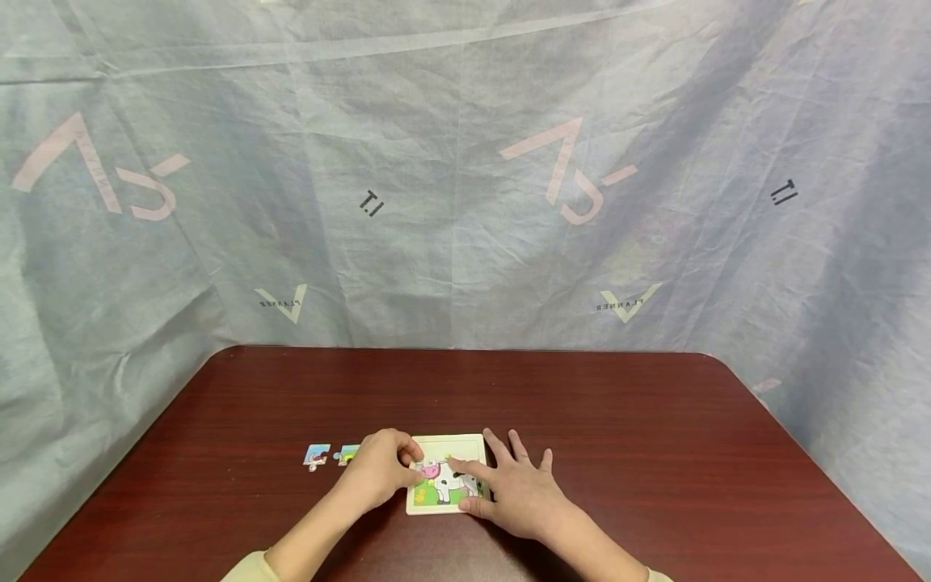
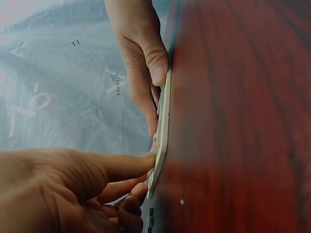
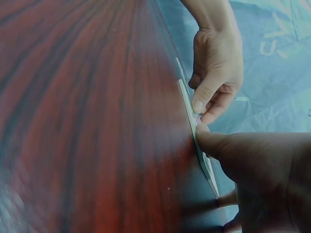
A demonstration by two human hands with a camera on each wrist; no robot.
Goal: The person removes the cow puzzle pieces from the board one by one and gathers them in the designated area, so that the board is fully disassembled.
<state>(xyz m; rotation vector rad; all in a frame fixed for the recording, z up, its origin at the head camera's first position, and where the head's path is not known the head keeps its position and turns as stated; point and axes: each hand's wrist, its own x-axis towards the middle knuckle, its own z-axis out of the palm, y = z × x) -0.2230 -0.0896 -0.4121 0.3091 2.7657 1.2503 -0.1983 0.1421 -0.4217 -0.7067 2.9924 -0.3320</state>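
A cow picture puzzle sits in a shallow wooden tray on the table, its lower part filled with the cow and grass and its upper part bare. At the tray's left side my left hand pinches the cow-head puzzle piece between thumb and fingertips; the fingers partly hide it. My right hand lies over the tray's right side with fingers spread. Its thumb and index finger rest on the cow's body, and the other fingers reach past the rim. In the left wrist view, the tray appears edge-on beneath both hands.
Left of the tray lie two loose puzzle pieces: a blue one and a second piece partly covered by my left hand. The dark red wooden table ends at a grey printed cloth hanging behind and along the sides.
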